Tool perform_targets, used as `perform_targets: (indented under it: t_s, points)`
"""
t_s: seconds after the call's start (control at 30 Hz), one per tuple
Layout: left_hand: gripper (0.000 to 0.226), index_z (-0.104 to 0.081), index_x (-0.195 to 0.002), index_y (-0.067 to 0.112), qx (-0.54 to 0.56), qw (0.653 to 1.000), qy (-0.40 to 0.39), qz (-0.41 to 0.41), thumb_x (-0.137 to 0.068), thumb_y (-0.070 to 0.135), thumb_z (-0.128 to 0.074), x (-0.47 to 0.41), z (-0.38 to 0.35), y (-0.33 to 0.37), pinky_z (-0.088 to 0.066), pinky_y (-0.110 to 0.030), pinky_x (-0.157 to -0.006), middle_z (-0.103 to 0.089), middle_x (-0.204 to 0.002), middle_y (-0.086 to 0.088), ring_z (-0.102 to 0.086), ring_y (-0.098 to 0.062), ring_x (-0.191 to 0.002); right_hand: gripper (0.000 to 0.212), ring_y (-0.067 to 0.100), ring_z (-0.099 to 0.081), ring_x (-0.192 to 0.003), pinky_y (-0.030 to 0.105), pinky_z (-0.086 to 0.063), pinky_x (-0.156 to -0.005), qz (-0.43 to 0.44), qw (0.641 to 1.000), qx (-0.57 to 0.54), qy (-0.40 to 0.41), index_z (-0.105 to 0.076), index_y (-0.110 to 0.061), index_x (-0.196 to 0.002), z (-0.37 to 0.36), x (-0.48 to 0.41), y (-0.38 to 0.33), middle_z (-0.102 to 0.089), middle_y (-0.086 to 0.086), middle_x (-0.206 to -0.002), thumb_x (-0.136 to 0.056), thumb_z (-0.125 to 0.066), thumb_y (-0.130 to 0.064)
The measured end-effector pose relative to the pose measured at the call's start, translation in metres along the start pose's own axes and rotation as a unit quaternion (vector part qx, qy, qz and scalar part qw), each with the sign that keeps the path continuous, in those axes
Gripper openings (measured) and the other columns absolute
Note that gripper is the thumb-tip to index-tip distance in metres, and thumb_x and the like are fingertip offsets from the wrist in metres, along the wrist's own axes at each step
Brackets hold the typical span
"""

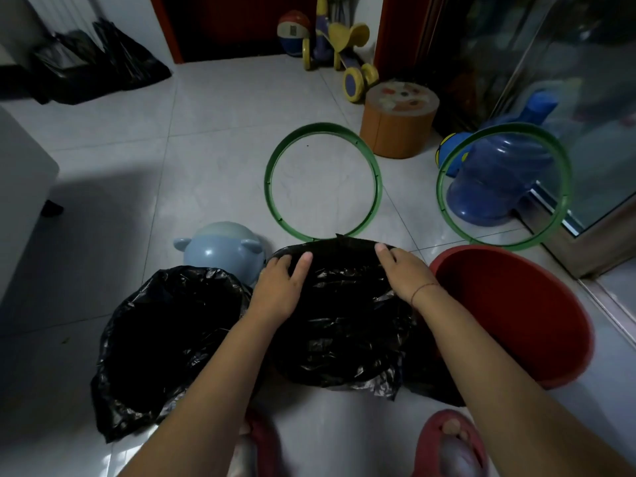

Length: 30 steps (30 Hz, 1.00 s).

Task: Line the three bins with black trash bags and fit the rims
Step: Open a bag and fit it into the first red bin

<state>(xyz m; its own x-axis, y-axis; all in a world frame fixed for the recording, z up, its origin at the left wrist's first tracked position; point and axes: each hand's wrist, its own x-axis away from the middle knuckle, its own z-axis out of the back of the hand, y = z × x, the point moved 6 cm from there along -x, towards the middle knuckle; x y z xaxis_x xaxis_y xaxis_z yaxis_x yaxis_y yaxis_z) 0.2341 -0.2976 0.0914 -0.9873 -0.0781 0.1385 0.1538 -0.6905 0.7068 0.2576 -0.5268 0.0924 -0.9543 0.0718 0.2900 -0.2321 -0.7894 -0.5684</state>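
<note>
Three bins stand in a row on the floor in front of me. The left bin [165, 339] is covered by a black trash bag that hangs over its sides. A black bag [344, 321] is spread over the middle bin, stretched across its far edge. My left hand [278, 287] and my right hand [406, 273] press on that bag near the far rim, fingers curled over the plastic. The red bin [537, 325] at the right has no bag in it. One green rim [323, 180] lies on the floor beyond the middle bin. A second green rim [502, 187] leans at the right.
A pale blue round toy [220, 249] sits behind the left bin. An orange stool [399, 122], a blue water bottle [499, 180] and a glass door frame [585, 228] stand at the right. More black bags [96, 63] lie far left. My sandalled feet [447, 445] are below.
</note>
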Motion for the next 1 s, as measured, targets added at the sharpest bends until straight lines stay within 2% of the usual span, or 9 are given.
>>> perform_targets:
  t_s: [0.17,0.27,0.4,0.6,0.67,0.73,0.8,0.9,1.0]
  points:
    - [0.062,-0.064,-0.108,0.012,0.051,0.997,0.006,0.061,-0.093,0.062,-0.031,-0.022,0.004,-0.01,-0.036,-0.03,-0.08,-0.062,-0.109,-0.006,-0.056,-0.025,-0.104,0.072,0.02,-0.047,-0.089,0.03,-0.035,-0.08,0.008,0.999,-0.042,0.034,-0.062,-0.009,-0.11,0.0,-0.014,-0.003,-0.062,0.016,-0.114,-0.095,-0.014,-0.059]
    - [0.064,-0.063,-0.109,0.012,0.031,0.996,-0.001,0.081,-0.091,0.065,-0.032,-0.029,0.001,-0.016,-0.034,-0.029,-0.078,-0.06,-0.104,-0.005,-0.055,-0.026,-0.1,0.076,0.023,-0.049,-0.092,0.031,-0.035,-0.08,-0.018,0.999,-0.042,0.006,-0.061,-0.009,-0.114,-0.016,-0.017,0.003,-0.061,0.018,-0.117,-0.093,-0.01,-0.062]
    - [0.053,-0.054,-0.083,0.024,0.044,0.995,-0.019,0.091,-0.088,0.07,-0.028,-0.034,-0.005,-0.021,-0.034,-0.025,-0.059,-0.052,-0.073,0.009,-0.049,-0.018,-0.08,0.079,0.024,-0.05,-0.092,0.032,-0.035,-0.079,-0.049,0.998,-0.041,0.009,-0.062,-0.011,-0.115,-0.023,-0.02,0.019,-0.061,0.018,-0.118,-0.092,-0.008,-0.063]
    - [0.073,-0.069,-0.104,0.01,0.143,0.972,-0.061,0.176,-0.086,0.072,-0.034,-0.054,-0.008,-0.031,-0.042,-0.036,-0.095,-0.06,-0.116,-0.008,-0.056,-0.026,-0.107,0.087,0.028,-0.053,-0.092,0.034,-0.036,-0.079,-0.101,0.991,-0.083,-0.017,-0.062,0.002,-0.11,-0.024,-0.033,0.025,-0.061,0.023,-0.116,-0.091,-0.008,-0.065]
    - [0.071,-0.071,-0.098,0.007,0.217,0.949,-0.077,0.214,-0.085,0.07,-0.041,-0.056,-0.015,-0.04,-0.047,-0.037,-0.092,-0.066,-0.11,-0.007,-0.061,-0.025,-0.101,0.09,0.03,-0.057,-0.091,0.036,-0.039,-0.079,-0.13,0.987,-0.098,-0.015,-0.062,0.004,-0.109,-0.026,-0.037,0.029,-0.062,0.022,-0.109,-0.09,-0.009,-0.067]
    - [0.058,-0.07,-0.089,0.011,0.313,0.909,-0.097,0.256,-0.086,0.065,-0.047,-0.051,-0.024,-0.048,-0.052,-0.034,-0.075,-0.07,-0.096,-0.006,-0.065,-0.021,-0.088,0.087,0.019,-0.05,-0.07,0.034,-0.039,-0.073,-0.152,0.983,-0.107,-0.015,-0.062,-0.001,-0.1,-0.029,-0.04,0.032,-0.058,0.01,-0.087,-0.089,-0.008,-0.069]
    - [0.049,-0.065,-0.088,0.015,0.349,0.89,-0.082,0.281,-0.089,0.06,-0.047,-0.045,-0.029,-0.058,-0.047,-0.031,-0.066,-0.066,-0.086,0.0,-0.06,-0.014,-0.08,0.082,0.015,-0.045,-0.064,0.033,-0.037,-0.069,-0.166,0.981,-0.097,-0.014,-0.059,-0.007,-0.091,-0.032,-0.044,0.034,-0.052,0.005,-0.078,-0.087,-0.007,-0.07]
    - [0.047,-0.063,-0.089,0.013,0.363,0.877,-0.061,0.309,-0.092,0.056,-0.045,-0.04,-0.031,-0.068,-0.049,-0.034,-0.075,-0.064,-0.088,-0.003,-0.059,-0.019,-0.081,0.09,0.026,-0.054,-0.092,0.034,-0.037,-0.078,-0.182,0.981,-0.064,-0.036,-0.061,-0.001,-0.111,-0.037,-0.049,0.034,-0.059,0.018,-0.111,-0.089,-0.005,-0.069]
    - [0.049,-0.064,-0.087,0.009,0.4,0.851,-0.075,0.332,-0.096,0.051,-0.041,-0.038,-0.033,-0.068,-0.051,-0.036,-0.078,-0.066,-0.092,-0.01,-0.062,-0.024,-0.083,0.091,0.033,-0.045,-0.127,0.038,-0.036,-0.099,-0.208,0.976,-0.038,-0.052,-0.05,0.002,-0.13,-0.038,-0.052,0.032,-0.045,0.022,-0.141,-0.09,-0.006,-0.066]
